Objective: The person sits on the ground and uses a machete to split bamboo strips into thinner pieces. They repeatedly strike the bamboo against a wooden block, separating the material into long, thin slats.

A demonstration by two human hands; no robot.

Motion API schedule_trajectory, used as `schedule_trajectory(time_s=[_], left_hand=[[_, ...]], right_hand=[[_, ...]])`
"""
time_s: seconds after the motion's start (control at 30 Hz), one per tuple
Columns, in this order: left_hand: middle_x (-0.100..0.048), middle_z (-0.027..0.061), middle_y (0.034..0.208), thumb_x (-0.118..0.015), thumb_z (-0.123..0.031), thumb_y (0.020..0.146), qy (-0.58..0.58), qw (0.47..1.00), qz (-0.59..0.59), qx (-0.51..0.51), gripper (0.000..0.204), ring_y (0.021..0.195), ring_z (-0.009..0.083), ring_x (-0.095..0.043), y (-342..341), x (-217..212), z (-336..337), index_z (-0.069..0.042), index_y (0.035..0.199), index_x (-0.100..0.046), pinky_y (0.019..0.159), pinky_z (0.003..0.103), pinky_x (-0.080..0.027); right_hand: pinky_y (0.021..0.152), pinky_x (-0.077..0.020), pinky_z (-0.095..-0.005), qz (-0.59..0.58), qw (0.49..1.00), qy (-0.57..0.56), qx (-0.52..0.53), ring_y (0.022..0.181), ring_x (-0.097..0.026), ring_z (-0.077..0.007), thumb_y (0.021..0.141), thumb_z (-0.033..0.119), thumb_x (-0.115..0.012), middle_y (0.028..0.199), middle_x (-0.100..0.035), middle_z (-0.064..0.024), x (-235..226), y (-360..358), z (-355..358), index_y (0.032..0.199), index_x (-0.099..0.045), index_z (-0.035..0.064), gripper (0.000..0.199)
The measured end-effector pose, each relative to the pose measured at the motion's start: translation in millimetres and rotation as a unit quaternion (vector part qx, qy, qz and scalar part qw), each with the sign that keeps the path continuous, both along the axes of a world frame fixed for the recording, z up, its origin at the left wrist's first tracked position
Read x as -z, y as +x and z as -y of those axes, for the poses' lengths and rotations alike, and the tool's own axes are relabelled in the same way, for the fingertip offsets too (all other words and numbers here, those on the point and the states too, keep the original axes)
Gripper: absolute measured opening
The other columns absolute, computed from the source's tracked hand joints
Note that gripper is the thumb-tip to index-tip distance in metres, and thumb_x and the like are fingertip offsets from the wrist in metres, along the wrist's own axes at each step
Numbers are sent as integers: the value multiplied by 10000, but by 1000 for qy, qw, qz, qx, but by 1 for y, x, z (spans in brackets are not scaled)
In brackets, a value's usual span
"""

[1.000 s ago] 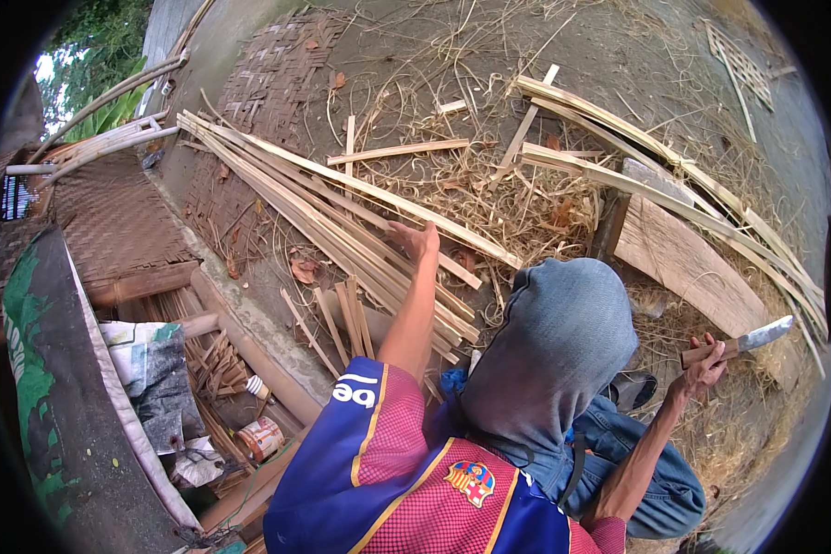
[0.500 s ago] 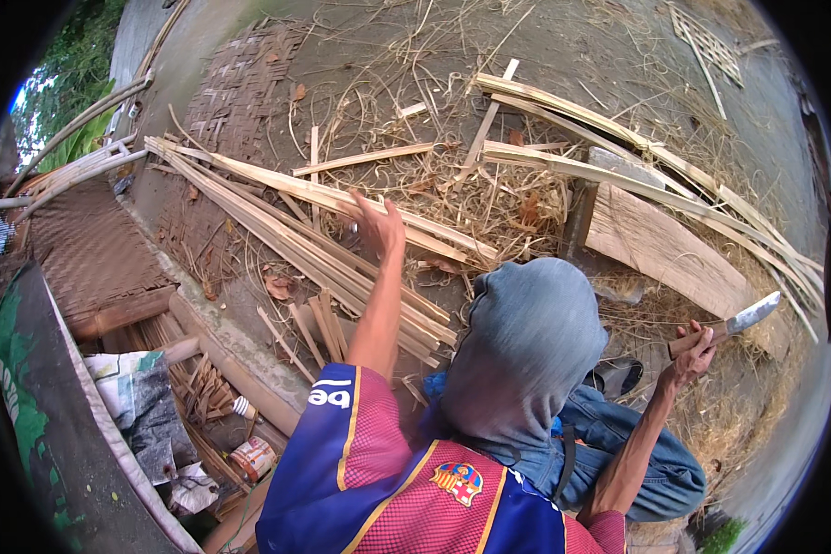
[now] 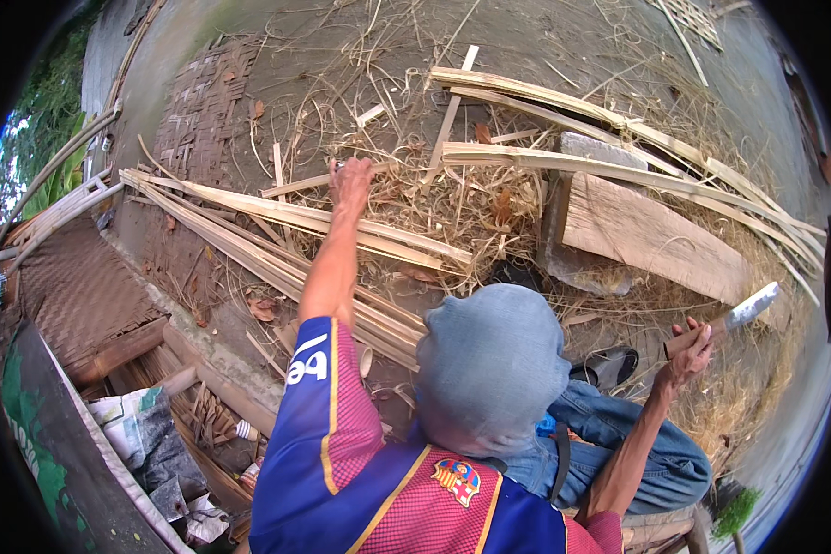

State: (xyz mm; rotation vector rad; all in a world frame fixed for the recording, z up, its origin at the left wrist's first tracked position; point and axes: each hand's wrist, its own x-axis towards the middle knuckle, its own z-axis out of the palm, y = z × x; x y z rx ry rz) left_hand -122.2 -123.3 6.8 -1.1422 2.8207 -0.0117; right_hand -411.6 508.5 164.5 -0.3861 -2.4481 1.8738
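My left hand [image 3: 351, 180] reaches forward, its fingers curled around a short split bamboo strip [image 3: 295, 186] lying among the shavings. Behind its wrist is a bundle of long pale bamboo strips [image 3: 249, 245], fanned out across the ground to the left. Off to the right, my right hand [image 3: 688, 355] is closed on the wooden handle of a knife [image 3: 752, 307]. The blade points up and to the right, away from me. My raised knee [image 3: 494, 360] in faded denim stands between my arms.
A wooden plank [image 3: 651, 235] rests against a stone block [image 3: 563, 245] at the right. More long strips [image 3: 582, 168] lie across the block. Curly shavings [image 3: 471, 203] cover the ground, with a woven mat [image 3: 208, 111] at far left. A black sandal [image 3: 609, 367] sits near my leg.
My left hand has moved forward from above the long bundle to the short strip, and its spread fingers have curled in. My right hand still holds the knife in nearly the same place.
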Motion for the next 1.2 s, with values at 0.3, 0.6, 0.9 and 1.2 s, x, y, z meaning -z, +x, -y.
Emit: schedule_trajectory(time_s=[0.3,0.6,0.9,1.2], left_hand=[[-647,26,1118,-599,-101,995,-158,963,-167,142,443,954,205,-638,3,-134,-52,-290,1394,-628,873,394,-539],[-652,217,1179,-693,-292,943,20,993,-83,-84,437,1081,393,-606,71,-75,-53,-12,1276,-645,913,505,-491],[-664,89,1098,-737,-295,905,18,942,-199,268,345,1069,304,-630,-170,-147,-176,-132,1204,-682,899,444,-487],[-772,18,918,-727,-270,927,200,934,-141,262,195,839,179,-741,-220,-212,-151,-125,1054,-700,664,407,-580]], right_hand=[[625,-533,-310,-24,999,-22,-8,674,-684,-191,1051,406,-556,969,-693,-101,-4,5,16,1148,-558,30,388],[560,-520,-293,20,998,-46,-39,606,-615,-138,1056,360,-550,812,-589,-37,-3,11,8,1072,-514,59,304],[603,-554,-306,241,902,-167,-316,667,-664,-143,1025,283,-595,949,-684,-68,-30,109,38,1203,-531,48,303],[453,-478,-295,123,923,-312,189,583,-552,-110,1022,409,-609,843,-554,-19,30,90,-31,1130,-517,103,337]])
